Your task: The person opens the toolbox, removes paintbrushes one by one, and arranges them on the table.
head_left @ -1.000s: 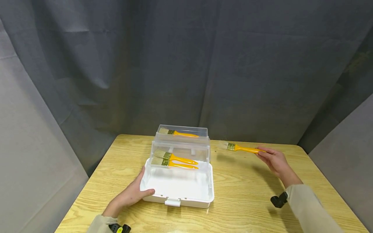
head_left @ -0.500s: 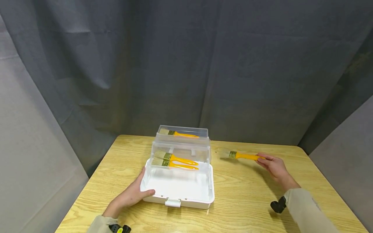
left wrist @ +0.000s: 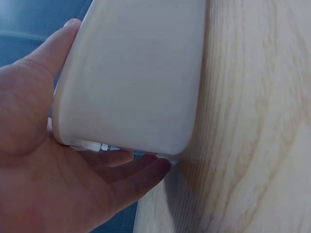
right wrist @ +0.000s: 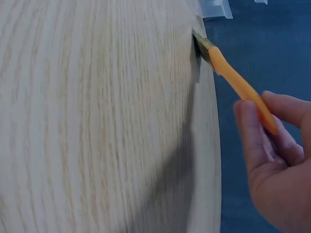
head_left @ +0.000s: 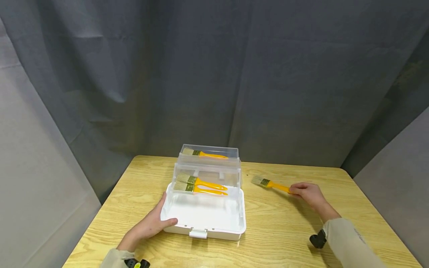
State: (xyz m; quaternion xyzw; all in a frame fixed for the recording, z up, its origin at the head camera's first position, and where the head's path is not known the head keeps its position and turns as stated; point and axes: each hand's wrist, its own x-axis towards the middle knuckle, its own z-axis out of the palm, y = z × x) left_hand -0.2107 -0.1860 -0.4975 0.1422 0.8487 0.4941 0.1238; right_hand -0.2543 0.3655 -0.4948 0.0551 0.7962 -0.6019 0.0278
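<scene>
We seem to be in a booth, because dark cloth (head_left: pixel 187 74) hangs behind our wooden table (head_left: pixel 275 227) and gray walls (head_left: pixel 40 149) stand on both sides.

Tabletop (head_left: pixel 278 227) is lying brightly lit. Brush (right wrist: pixel 237 82) and right hand (head_left: pixel 310 194) are throwing long shadow. Wrist views are showing bluish.

Smooth plastic box (head_left: pixel 225 235); grained wood table (head_left: pixel 281 234)

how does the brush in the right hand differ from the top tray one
The held brush is pinched by the right hand; the tray brush lies untouched in the clear top tray. The held brush slants bristles down toward the table; the tray brush lies along its tray. Both have yellow handles and pale bristles.
</scene>
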